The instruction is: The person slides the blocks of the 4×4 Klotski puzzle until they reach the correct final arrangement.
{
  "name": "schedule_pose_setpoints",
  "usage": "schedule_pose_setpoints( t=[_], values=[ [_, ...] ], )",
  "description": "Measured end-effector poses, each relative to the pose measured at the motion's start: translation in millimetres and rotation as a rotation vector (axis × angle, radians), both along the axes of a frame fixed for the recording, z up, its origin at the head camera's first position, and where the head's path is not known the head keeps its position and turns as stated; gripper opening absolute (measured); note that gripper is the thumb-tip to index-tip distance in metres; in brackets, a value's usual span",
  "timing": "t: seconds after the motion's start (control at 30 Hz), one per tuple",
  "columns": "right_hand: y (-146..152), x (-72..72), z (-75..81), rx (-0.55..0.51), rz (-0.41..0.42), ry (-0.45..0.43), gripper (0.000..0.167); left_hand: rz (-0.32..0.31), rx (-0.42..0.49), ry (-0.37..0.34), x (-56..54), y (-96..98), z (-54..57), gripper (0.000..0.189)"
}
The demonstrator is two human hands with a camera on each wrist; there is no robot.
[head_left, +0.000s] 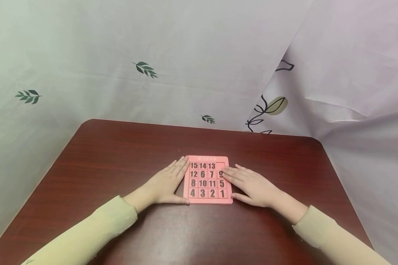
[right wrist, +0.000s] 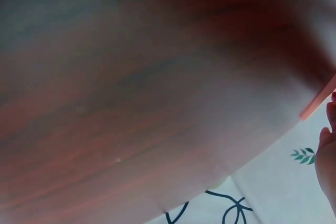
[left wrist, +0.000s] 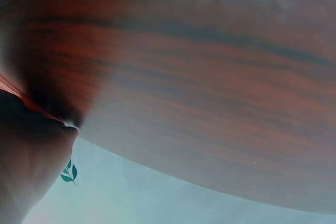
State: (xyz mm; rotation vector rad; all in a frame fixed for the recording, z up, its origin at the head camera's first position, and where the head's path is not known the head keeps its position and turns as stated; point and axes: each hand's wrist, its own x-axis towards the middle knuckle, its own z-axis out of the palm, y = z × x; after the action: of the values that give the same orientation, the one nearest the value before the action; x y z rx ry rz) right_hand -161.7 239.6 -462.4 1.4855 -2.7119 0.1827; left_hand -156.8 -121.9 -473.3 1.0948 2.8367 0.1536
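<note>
A pink sliding number puzzle (head_left: 209, 201) lies flat on the table, its gap at the top right corner beside tile 13. From the top, its rows read 15, 14, 13; 12, 6, 7, 9; 8, 10, 11, 5; 4, 3, 2, 1. My left hand (head_left: 167, 184) rests along the left edge with straight fingers, its thumb at the lower left corner. On the other side, my right hand (head_left: 253, 186) lays its extended fingers over the right edge, fingertips at tile 9 (head_left: 220, 174). Its thumb touches the edge lower down. Both wrist views show only a sliver of the puzzle.
The dark red wooden table (head_left: 119, 162) has rounded far corners. Behind it and at the sides hangs a pale curtain (head_left: 185, 55) with printed leaves, coming down to the table's far edge.
</note>
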Motion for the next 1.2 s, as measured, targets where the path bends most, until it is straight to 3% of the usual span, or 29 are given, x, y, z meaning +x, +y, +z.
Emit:
schedule_pose_setpoints(
  t=[0.33,0.6,1.2],
  values=[
    [-22.3,-20.3,5.0,0.018,-0.016,-0.043,0.071,-0.004,-0.009,-0.004,0.1,-0.6,-1.7,0.132],
    [-41.4,-26.6,5.9,0.053,-0.015,-0.091,0.071,-0.007,-0.006,-0.004,0.9,-0.2,0.9,0.131],
    [-16.6,-23.3,7.3,0.012,-0.031,-0.028,0.070,-0.007,0.005,-0.006,-0.6,-0.4,0.4,0.131]
  ],
)
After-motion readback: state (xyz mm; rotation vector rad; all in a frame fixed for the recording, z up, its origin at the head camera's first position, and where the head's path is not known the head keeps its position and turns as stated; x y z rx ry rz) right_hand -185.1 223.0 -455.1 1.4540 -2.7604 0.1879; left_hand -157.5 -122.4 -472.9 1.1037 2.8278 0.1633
